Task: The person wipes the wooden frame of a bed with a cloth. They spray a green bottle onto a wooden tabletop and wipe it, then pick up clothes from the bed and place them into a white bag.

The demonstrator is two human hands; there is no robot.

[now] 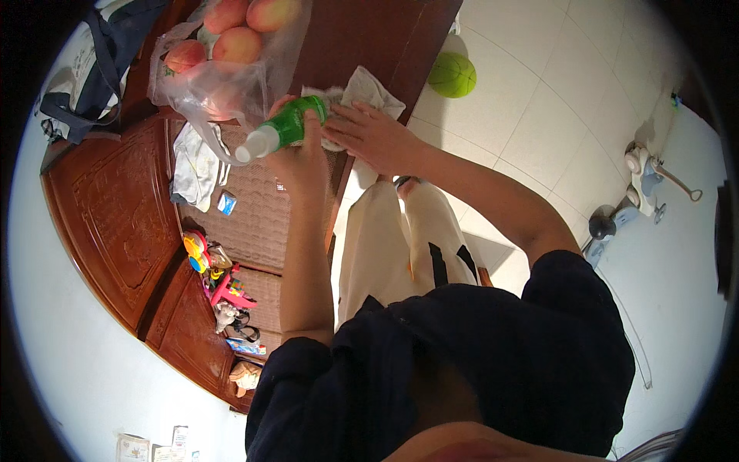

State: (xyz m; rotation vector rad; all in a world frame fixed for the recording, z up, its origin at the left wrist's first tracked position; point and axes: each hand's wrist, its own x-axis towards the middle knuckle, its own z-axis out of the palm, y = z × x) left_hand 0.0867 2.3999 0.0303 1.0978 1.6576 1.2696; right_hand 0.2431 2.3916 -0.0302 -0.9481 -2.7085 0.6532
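Observation:
My left hand (297,150) is wrapped around a green plastic bottle (290,126) with a white cap. The bottle is tilted, its cap pointing to the lower left and its base towards my right hand. Palm down, my right hand (378,136) lies over a crumpled whitish cloth (374,92) near the edge of a dark red wooden table (361,34). Its fingers reach to the bottle's base; its thumb is hidden, so a grip on the cloth cannot be made out. Beside my left hand, a clear plastic bag (231,81) holds several peaches (236,45).
A carved wooden bench (118,213) with a brown cushion (254,216) stands at left. On it lie a white garment (196,164), a small blue-and-white packet (227,203) and several toys (231,291). A green ball (452,75) and a wheeled toy (641,179) rest on the tiled floor (519,110).

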